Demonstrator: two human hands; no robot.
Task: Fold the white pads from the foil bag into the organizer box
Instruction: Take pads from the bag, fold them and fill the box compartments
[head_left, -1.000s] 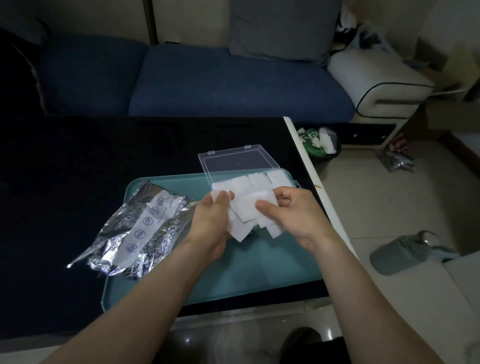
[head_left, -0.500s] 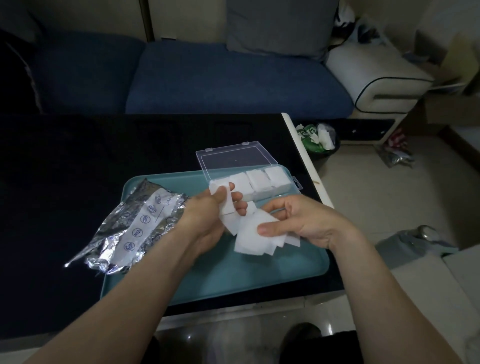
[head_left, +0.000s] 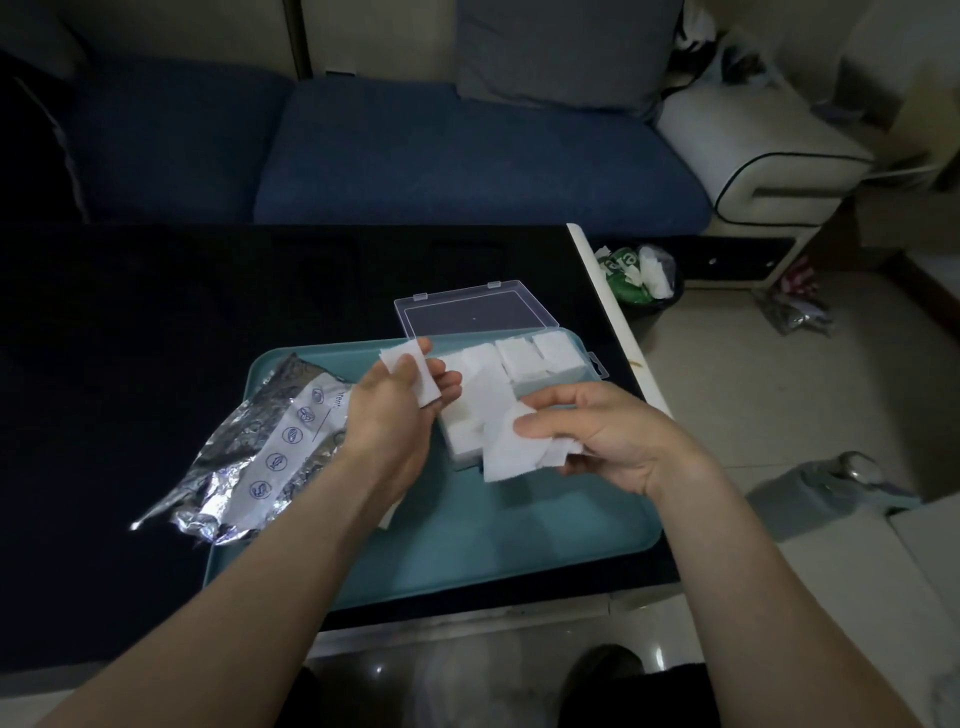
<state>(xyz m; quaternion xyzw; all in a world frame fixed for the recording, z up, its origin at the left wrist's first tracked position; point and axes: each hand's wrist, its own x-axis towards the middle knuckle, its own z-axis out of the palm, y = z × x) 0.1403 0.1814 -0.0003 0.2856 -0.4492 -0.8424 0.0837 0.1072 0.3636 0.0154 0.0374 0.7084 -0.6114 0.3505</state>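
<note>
My left hand (head_left: 392, 410) pinches a single white pad (head_left: 410, 371) between thumb and fingers, just left of the organizer box (head_left: 524, 364). My right hand (head_left: 597, 439) holds a loose stack of white pads (head_left: 511, 449) in front of the box, thumb on top. The clear plastic box sits on the teal tray (head_left: 467, 540) with its lid (head_left: 475, 312) folded open behind it; folded white pads fill its compartments. The crumpled foil bag (head_left: 254, 452) lies on the tray's left edge, spilling onto the black table.
The black table (head_left: 156, 322) ends at a white edge on the right. Beyond it are a small bin with rubbish (head_left: 641, 280) and a grey-green bottle (head_left: 826, 483) lying on the floor. A blue sofa (head_left: 415, 150) runs behind the table.
My hands have drawn apart: the left lifted one pad off the stack and up to the left, while the right kept the remaining stack and lowered slightly toward the tray.
</note>
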